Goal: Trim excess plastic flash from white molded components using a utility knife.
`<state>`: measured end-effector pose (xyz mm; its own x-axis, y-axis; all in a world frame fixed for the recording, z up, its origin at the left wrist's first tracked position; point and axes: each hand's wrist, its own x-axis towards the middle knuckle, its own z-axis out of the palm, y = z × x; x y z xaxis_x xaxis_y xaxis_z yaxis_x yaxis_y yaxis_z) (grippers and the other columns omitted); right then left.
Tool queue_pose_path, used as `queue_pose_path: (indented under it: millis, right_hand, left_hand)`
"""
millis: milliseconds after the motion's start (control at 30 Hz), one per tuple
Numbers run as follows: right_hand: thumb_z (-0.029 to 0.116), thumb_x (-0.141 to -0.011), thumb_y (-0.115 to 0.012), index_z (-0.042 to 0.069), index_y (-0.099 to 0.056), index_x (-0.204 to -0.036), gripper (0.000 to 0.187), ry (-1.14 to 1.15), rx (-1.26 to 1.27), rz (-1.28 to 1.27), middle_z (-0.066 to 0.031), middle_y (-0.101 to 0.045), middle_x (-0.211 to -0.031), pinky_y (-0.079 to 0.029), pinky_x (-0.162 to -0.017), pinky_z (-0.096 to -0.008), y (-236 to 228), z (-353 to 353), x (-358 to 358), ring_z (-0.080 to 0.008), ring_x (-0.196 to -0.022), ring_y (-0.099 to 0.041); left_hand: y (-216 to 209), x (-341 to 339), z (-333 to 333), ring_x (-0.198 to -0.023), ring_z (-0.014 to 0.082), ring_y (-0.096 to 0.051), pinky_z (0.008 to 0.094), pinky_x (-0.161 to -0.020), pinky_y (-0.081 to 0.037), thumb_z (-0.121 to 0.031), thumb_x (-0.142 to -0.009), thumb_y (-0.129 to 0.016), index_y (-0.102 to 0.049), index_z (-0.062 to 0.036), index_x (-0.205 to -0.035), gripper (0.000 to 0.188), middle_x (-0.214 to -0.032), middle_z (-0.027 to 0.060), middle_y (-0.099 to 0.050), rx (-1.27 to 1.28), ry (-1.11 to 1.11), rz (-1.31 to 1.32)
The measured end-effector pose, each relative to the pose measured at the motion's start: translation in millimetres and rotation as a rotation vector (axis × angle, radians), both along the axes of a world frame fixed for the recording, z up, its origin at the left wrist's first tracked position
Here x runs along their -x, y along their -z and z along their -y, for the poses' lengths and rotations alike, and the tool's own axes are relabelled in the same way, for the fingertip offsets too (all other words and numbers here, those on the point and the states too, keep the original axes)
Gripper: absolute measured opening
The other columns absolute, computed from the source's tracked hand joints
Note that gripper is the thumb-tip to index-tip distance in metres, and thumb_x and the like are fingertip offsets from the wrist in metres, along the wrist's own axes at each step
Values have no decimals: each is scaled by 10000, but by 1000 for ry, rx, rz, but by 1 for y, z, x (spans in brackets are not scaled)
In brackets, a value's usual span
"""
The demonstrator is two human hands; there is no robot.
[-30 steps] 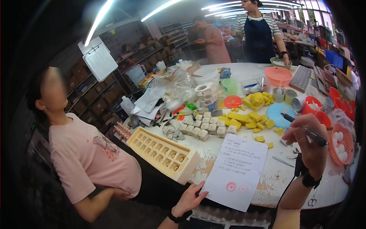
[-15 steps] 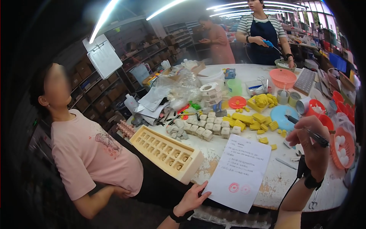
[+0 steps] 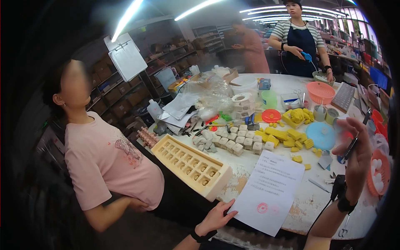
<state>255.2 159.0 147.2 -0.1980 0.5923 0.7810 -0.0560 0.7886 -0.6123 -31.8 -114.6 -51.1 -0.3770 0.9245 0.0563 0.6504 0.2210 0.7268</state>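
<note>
A white sheet of paper (image 3: 266, 193) with handwriting and two round red stamps lies on the worktable near its front edge. At the sheet's lower left corner is my left hand (image 3: 214, 217), thumb and forefinger apart, fingertips at the paper's edge. My right hand (image 3: 357, 156) is raised over the table's right side, closed around a dark pen (image 3: 351, 148). Its fingers are partly blurred, and they hide part of the pen. Left of the sheet sits a long cream mould block (image 3: 223, 181) with two rows of cavities.
Several pale square blocks (image 3: 237, 149) and yellow clay pieces (image 3: 287, 135) lie beyond the paper. A light-blue disc (image 3: 320, 135) and pink basket (image 3: 321, 92) stand farther right. A person in a pink shirt (image 3: 110, 166) stands at left; another in a dark apron (image 3: 301, 50) works across the table.
The view has shifted, moving the scene rightward in the picture. The pen in my right hand has turned to a steeper slant. My left hand stays by the paper's corner.
</note>
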Motion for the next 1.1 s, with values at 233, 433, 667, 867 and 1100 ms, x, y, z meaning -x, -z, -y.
queue_pose_path:
  millis: [233, 433, 667, 867, 1100]
  right_hand:
    - [-113, -912, -389, 36, -483, -1390, 510, 7, 98, -24, -176, -644, -1241, -501, -634, -200, 6, -2, 3, -79, -691, -625]
    - [-22, -998, -463, 26, -495, -1364, 370, -32, 65, -20, -169, -655, -1200, -507, -611, -200, 5, -1, 6, -69, -725, -623]
    - [-21, -987, -486, 15, -516, -1324, 340, -70, 64, 1, -168, -670, -1172, -510, -598, -205, 4, -1, 6, -61, -728, -620]
    - [-44, -966, -481, 14, -525, -1300, 341, -46, 25, 13, -170, -674, -1165, -515, -603, -206, 4, -1, 6, -67, -712, -623]
    - [-70, -951, -481, 25, -539, -1126, 208, -69, 30, 40, -165, -672, -1140, -512, -637, -209, 0, 0, 10, -75, -679, -620]
  left_hand:
    - [-2, -1, 0, -950, 351, -620, 375, -848, -496, -398, -975, -626, -513, -46, -1429, 586, -1044, 212, -575, 53, 16, 1]
    - [-4, -1, 1, -942, 352, -620, 380, -844, -498, -393, -972, -630, -518, -42, -1424, 582, -1040, 211, -574, 56, 7, -3]
    - [-3, -1, 0, -909, 282, -588, 332, -835, -477, -344, -954, -676, -531, -26, -1412, 577, -994, 177, -571, 28, 1, 19]
    - [-4, -1, -2, -941, 346, -624, 376, -842, -498, -388, -968, -639, -521, -34, -1419, 585, -1040, 211, -580, 47, 16, -9]
    - [-7, 0, 1, -969, 367, -620, 388, -858, -496, -404, -972, -625, -515, -44, -1427, 590, -1055, 226, -580, 78, -3, 2]
